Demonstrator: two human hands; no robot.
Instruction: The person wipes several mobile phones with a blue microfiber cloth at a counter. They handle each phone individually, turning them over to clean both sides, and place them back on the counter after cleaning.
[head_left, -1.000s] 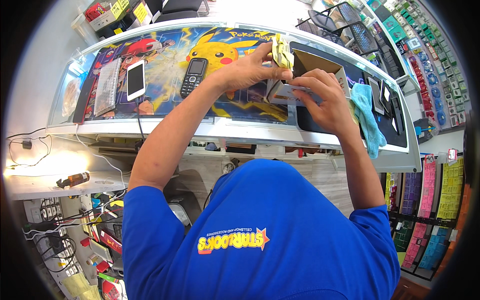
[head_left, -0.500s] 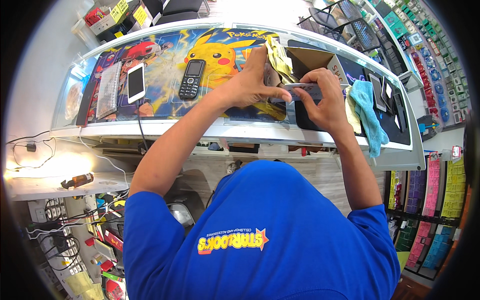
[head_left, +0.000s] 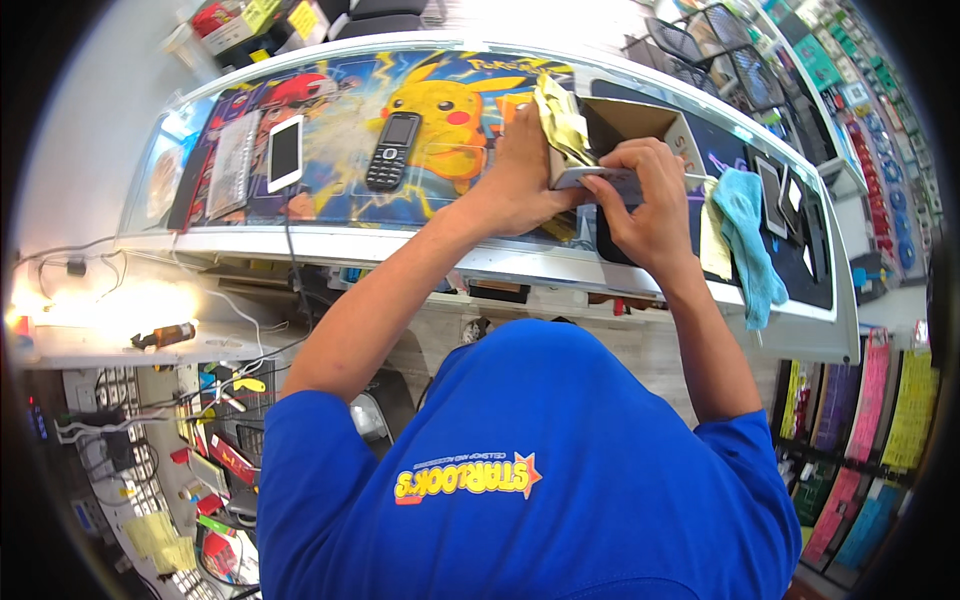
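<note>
An open cardboard box (head_left: 640,120) stands on the counter in front of me, with folded yellow papers or packets (head_left: 562,120) sticking up at its left side. My left hand (head_left: 515,185) wraps round the box's left side, its fingers partly hidden behind it. On the near wall, my right hand (head_left: 650,205) pinches the upper edge between thumb and bent fingers. Both thumbs are close together at that wall. What lies deeper in the box cannot be seen.
Left on the cartoon-printed mat (head_left: 340,205) lie a black keypad phone (head_left: 392,150), a white smartphone (head_left: 285,153) and bubble wrap (head_left: 232,165). To the right are a teal cloth (head_left: 745,235) and several dark phones (head_left: 772,195). A lit side shelf (head_left: 90,345) holds a small brown bottle (head_left: 165,336).
My left thumb has moved from the top of the near flap to beside my right thumb. That flap shows less of its face now. The whole view has shifted slightly.
</note>
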